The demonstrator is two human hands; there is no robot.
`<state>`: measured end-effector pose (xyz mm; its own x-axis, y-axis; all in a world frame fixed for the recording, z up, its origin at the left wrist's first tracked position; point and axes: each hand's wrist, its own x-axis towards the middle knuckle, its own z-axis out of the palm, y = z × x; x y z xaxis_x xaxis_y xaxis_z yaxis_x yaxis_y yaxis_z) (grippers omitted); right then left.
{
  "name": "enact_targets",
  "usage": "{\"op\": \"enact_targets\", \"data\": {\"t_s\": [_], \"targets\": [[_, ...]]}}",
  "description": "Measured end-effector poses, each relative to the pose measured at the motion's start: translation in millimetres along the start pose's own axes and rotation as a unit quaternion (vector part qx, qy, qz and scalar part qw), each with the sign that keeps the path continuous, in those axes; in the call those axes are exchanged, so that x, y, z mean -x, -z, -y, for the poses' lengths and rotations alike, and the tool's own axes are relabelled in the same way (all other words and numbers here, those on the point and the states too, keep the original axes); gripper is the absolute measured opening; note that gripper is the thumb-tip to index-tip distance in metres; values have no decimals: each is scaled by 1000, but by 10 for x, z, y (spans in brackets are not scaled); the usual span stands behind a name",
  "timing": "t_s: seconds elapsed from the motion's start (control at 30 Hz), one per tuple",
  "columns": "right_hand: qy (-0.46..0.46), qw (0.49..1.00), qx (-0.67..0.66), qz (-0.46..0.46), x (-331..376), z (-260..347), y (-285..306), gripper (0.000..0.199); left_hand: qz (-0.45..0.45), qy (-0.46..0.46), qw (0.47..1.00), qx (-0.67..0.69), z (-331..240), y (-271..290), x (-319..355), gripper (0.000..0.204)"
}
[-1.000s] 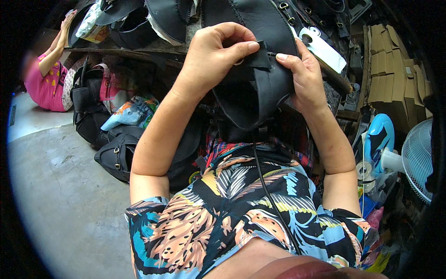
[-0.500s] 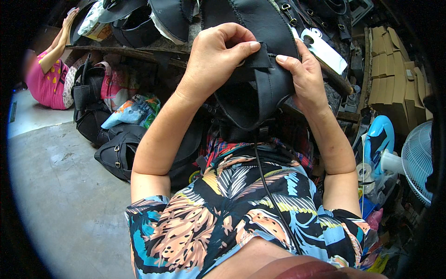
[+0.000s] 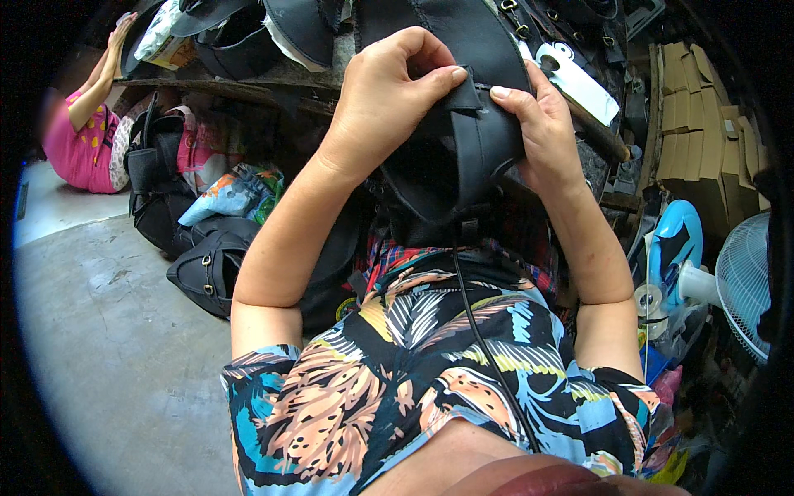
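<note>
Both my hands hold up a black leather piece (image 3: 488,153) that looks like part of a bag, with a dark opening below and a stitched band running along it. Thumb and fingers of my left hand (image 3: 389,99) pinch a small black tab (image 3: 465,97) at its upper edge. My right hand (image 3: 550,132) grips the right side, thumb on the front and fingers mostly hidden behind. Beyond my hands, more black leather panels (image 3: 471,41) lie on the workbench (image 3: 306,103).
A white fan (image 3: 743,285) and a blue ring-shaped thing (image 3: 678,236) stand at right, below stacked brown cardboard (image 3: 695,124). Black bags (image 3: 211,269) and a colourful plastic bag (image 3: 223,198) sit on the floor at left. Farther left, a person in pink (image 3: 78,153) reaches up.
The small tab has turned and now shows narrower between my hands. My left hand has shifted slightly upward; my right hand keeps its hold in almost the same place.
</note>
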<state>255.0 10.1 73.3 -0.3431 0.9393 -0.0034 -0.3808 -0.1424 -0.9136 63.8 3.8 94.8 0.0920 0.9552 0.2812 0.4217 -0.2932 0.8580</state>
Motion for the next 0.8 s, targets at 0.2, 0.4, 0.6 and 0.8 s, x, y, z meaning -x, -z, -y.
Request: {"op": "enact_targets", "data": {"t_s": [0.2, 0.4, 0.6, 0.8], "targets": [[-18, 999, -30, -6, -4, -35, 11, 50, -17, -14, 998, -59, 26, -52, 36, 18], [-37, 998, -45, 8, 7, 8, 13, 50, -176, -239, 904, -307, -30, -55, 72, 18], [-50, 996, -78, 8, 9, 15, -5, 45, -106, -233, 934, -250, -60, -35, 126, 7], [-50, 996, -71, 9, 4, 18, 21, 45, -6, -285, 929, -236, -93, 169, 178, 19]]}}
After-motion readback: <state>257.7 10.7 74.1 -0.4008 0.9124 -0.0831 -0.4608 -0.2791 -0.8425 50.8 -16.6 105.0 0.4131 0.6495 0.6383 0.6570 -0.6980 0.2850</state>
